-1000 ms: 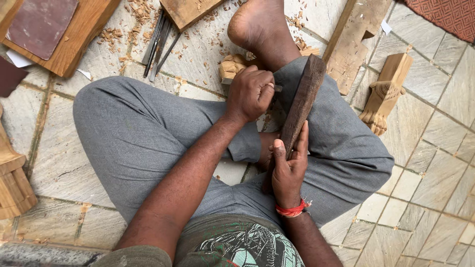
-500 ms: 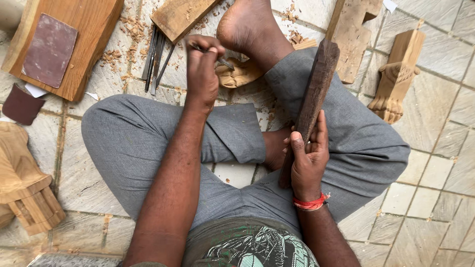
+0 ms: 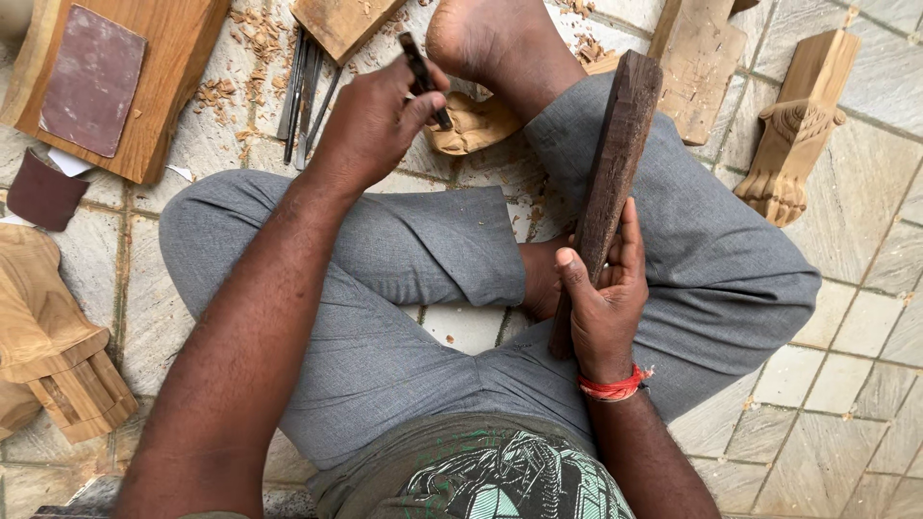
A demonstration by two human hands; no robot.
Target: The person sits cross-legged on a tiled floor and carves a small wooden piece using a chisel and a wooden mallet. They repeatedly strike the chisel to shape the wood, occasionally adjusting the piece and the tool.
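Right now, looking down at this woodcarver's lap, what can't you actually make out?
Head view only:
- The chisel tip: hidden behind the left hand, so its contact with the small carved piece is unclear.
- That piece's carved pattern: partly covered by the foot.
- The lower end of the dark wooden mallet: wrapped in the right hand.
- The carved block: cut off by the left edge.

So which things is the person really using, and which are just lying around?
In use:
left hand holding a dark chisel
right hand gripping a dark wooden mallet
small carved piece under the foot

Lying about:
spare chisels
carved leg
sanding board
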